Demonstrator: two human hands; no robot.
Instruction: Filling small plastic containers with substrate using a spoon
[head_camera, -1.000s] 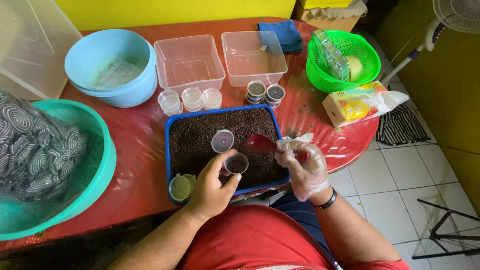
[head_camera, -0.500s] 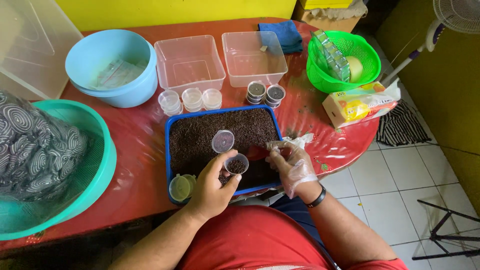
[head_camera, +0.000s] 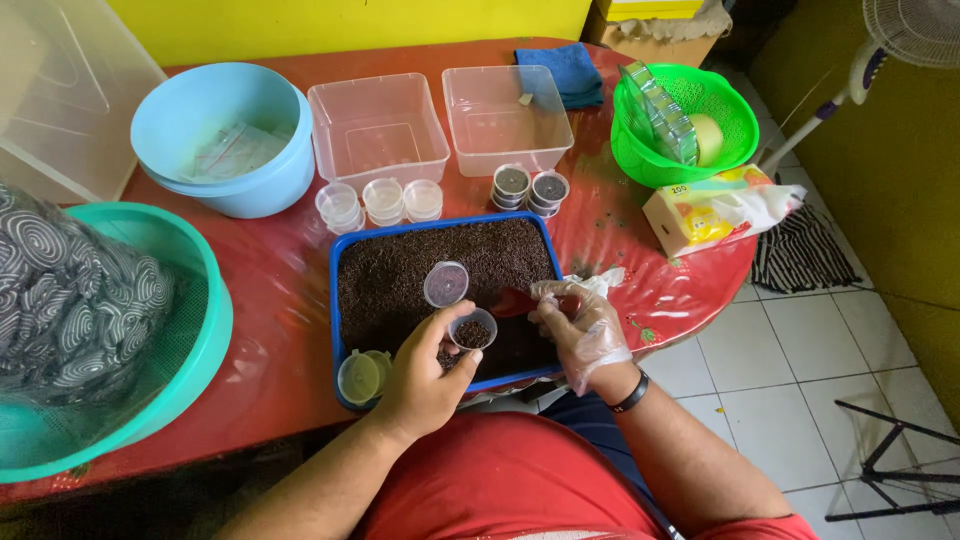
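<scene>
Over red table (head_camera: 250, 300), left hand (head_camera: 420, 375) cradles cup (head_camera: 472, 328); gloved right hand (head_camera: 580, 325) tilts spoon (head_camera: 512, 302).

A round red table (head_camera: 270, 290) is holding lots of things. A blue tray (head_camera: 340, 300), two clear boxes (head_camera: 378, 130), a blue bowl (head_camera: 225, 140), a green basket (head_camera: 690, 125) and little cups (head_camera: 382, 200) are sitting on it.

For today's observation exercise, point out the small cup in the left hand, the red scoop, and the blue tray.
small cup (head_camera: 473, 329), head view, on its dark filling.
red scoop (head_camera: 513, 301), head view, on its bowl.
blue tray (head_camera: 334, 262), head view, on its left rim.
</scene>
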